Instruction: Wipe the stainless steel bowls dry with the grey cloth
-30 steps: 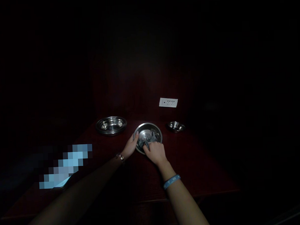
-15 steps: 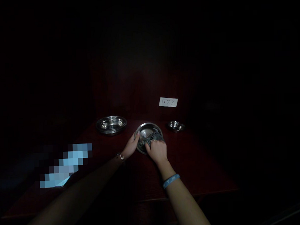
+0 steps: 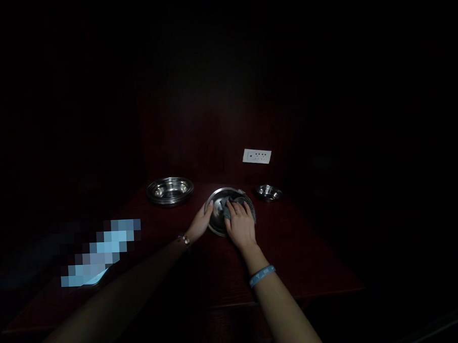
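A shiny metal bowl (image 3: 216, 226) is tilted toward me over the dark red table. My left hand (image 3: 201, 222) grips its left rim, thumb on the inner side and fingers hidden behind. Inside the bowl, my right hand (image 3: 241, 226) presses a grey cloth (image 3: 227, 210) against the right part of the inner wall. The fingers are bent over the cloth, and part of it hangs over the bowl's right rim.
Stacked metal plates or bowls (image 3: 170, 191) stand at the back left of the table (image 3: 293, 259). A small metal dish (image 3: 268, 192) lies at the back right, below a white wall socket (image 3: 257, 155). A lit, pixelated flat object (image 3: 99, 255) is at the left.
My right hand has gone from a fist around the cloth to fingers spread over it. The cloth now drapes over the bowl's right rim. My left hand keeps its hold.
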Demonstrator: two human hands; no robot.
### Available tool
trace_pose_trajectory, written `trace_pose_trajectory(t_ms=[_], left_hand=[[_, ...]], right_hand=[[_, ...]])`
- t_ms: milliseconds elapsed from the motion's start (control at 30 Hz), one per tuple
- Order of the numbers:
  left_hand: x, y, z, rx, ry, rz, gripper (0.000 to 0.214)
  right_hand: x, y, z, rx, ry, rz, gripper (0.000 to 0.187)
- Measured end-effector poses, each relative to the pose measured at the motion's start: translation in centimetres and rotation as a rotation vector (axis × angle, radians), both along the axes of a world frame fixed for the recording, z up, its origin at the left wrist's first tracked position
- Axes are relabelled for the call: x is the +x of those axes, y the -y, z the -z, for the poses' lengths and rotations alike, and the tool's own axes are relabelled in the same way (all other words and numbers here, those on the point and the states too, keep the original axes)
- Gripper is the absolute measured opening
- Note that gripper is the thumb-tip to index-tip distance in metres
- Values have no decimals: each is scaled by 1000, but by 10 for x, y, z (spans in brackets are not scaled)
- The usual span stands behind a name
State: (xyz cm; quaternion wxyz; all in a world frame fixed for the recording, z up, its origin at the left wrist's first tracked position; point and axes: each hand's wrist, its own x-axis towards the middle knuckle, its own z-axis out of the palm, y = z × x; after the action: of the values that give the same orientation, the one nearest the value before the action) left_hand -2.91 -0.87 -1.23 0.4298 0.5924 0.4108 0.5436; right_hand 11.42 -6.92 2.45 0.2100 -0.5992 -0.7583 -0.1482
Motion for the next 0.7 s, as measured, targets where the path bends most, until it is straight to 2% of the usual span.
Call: trace_pose_trajectory(t_ms=[100, 200, 500, 700], left_hand=[[0, 1, 0, -15, 10, 23, 58], [1, 1, -1, -28, 16, 15, 60], [2, 3, -5, -44, 39, 17, 52], [2, 3, -2, -32, 17, 0, 53]], right_hand=[[3, -2, 4, 17, 18, -97, 57], [4, -3, 8, 8, 26, -121, 58], [-9, -1, 3, -5, 1, 70, 49], [-16, 4, -6, -105, 32, 192, 41]])
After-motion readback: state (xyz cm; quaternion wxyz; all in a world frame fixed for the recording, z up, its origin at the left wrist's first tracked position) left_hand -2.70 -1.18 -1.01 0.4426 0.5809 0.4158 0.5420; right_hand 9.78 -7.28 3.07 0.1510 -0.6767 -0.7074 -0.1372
